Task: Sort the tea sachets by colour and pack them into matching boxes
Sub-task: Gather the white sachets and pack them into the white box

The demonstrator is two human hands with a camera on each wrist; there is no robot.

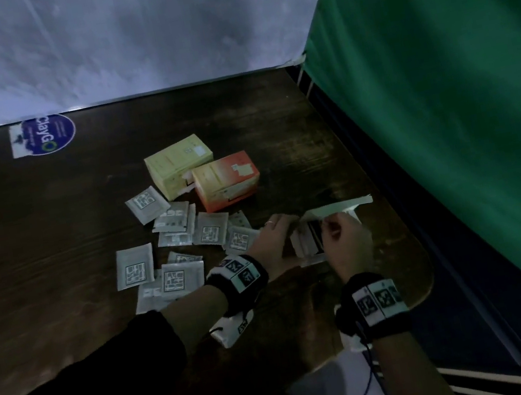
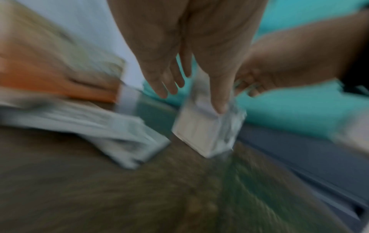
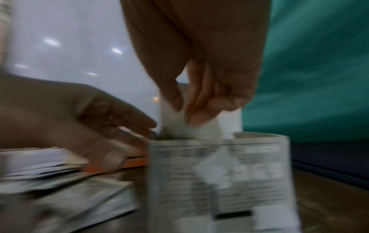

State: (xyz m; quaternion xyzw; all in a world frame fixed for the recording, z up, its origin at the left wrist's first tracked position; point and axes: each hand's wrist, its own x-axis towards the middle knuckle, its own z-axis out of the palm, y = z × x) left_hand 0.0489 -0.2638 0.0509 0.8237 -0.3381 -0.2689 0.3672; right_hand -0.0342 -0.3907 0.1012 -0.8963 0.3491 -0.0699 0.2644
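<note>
You sit at makeshift recording corner, not kitchen or shop: dark wooden table (image 1: 50, 234) bearing round blue sticker (image 1: 47, 133), pale sheet backdrop (image 1: 119, 37) behind, green cloth screen (image 1: 443, 95) hung at right.

Your left hand (image 1: 269, 243) sits just right of centre in the lower half of the head view, fingers straight and loosely spread, pointing toward the right of the frame, its forearm running in from the lower left with a black sleeve pushed back and a dark band at the wrist. Your right hand (image 1: 344, 245) is close beside it on the right, thumb and fingertips (image 3: 194, 115) drawn together in a pinching grip, its banded wrist below toward the frame's bottom edge.
</note>
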